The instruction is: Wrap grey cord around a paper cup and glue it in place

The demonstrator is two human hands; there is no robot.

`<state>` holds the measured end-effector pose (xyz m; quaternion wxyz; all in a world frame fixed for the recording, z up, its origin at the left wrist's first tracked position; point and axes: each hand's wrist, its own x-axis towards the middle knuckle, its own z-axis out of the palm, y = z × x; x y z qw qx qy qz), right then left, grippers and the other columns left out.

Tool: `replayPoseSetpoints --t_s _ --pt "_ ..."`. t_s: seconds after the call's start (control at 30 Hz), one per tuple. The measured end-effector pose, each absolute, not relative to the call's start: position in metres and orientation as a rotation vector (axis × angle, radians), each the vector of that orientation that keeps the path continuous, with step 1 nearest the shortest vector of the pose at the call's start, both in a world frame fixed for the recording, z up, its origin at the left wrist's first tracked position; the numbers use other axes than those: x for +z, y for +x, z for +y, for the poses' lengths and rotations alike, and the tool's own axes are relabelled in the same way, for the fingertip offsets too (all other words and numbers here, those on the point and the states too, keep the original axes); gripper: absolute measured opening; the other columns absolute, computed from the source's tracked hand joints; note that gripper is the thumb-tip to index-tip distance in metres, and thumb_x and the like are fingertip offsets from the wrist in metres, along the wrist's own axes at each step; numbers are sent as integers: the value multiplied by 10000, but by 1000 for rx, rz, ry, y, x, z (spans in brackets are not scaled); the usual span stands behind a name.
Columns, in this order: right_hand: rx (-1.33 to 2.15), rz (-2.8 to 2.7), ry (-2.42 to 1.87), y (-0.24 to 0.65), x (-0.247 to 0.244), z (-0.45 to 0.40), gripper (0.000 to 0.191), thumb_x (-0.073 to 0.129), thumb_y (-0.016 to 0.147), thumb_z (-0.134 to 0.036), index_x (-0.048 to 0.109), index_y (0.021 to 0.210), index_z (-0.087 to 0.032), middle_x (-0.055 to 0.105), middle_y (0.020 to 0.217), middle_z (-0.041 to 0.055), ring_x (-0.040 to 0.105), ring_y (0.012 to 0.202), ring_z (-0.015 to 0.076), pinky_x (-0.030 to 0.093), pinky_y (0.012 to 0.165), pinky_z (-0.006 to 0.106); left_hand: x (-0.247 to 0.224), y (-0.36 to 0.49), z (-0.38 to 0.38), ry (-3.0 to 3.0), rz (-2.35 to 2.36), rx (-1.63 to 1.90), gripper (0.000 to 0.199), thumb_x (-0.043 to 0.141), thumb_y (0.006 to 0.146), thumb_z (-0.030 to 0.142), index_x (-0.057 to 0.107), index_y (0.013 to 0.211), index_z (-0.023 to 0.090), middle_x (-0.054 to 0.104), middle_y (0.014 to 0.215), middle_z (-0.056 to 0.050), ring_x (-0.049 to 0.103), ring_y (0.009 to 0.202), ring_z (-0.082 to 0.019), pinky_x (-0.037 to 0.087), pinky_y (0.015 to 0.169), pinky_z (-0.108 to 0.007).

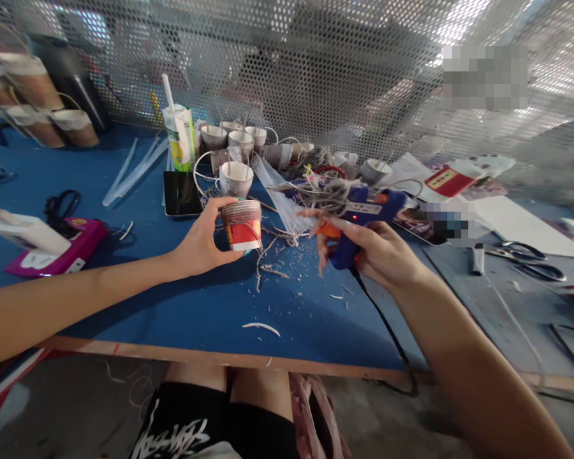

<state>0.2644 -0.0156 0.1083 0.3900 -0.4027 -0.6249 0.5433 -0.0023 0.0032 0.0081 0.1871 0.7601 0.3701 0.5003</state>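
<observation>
My left hand [203,239] grips a small paper cup [243,233] by its rim and base, lying between thumb and fingers. The cup's lower part is red, and grey-brown cord is wound round its upper part. In my right hand [377,252] is a blue glue gun [351,223] with an orange trigger and a small red light; its nozzle points left, toward the cup. Grey fibrous strands cling over the front of the gun. A loose length of cord [259,271] hangs or lies just below the cup.
Several cord-wrapped cups [236,178] stand behind, beside a drink carton [179,137] and a black phone [182,194]. Scissors [526,253] lie at the right. At the left are a purple device [83,239] and more cups [76,124]. A black cable [387,325] trails over the table edge.
</observation>
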Motion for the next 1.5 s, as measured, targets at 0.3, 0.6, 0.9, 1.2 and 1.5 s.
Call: replayPoseSetpoints --t_s 0.3,0.6,0.9,1.2,1.5 --pt "1356 -1574 -1112 259 63 -11 383 773 715 -480 614 587 -156 472 330 -40 449 250 94 374 288 207 12 0 2 2138 1032 1338 732 791 639 291 427 1269 215 591 1212 -99 625 1099 -255 534 961 -425" --pt "1283 -1656 -1235 253 58 -13 425 760 722 -516 589 547 -169 462 325 -42 464 274 99 439 331 224 13 1 1 2161 1060 1328 744 790 640 281 417 1280 209 580 1251 -106 611 1146 -267 514 1005 -433" --pt "1278 -1669 -1308 252 59 -13 388 759 729 -454 565 522 -189 475 324 -36 461 280 99 435 339 229 13 0 3 2165 1044 1333 734 795 640 289 429 1274 224 569 1247 -92 601 1146 -266 524 985 -428" --pt "1265 -1680 -1332 255 57 -12 473 719 746 -387 463 391 -208 487 324 2 475 290 102 415 350 230 13 0 3 2147 1063 1334 734 805 641 300 434 1271 233 566 1261 -87 592 1163 -271 514 1012 -434" --pt "1247 -1693 -1311 255 57 -12 473 695 759 -334 440 375 -226 476 312 0 499 332 114 489 445 255 10 -1 4 2098 1046 1326 728 803 636 274 418 1253 242 561 1224 -75 603 1126 -253 530 988 -429"
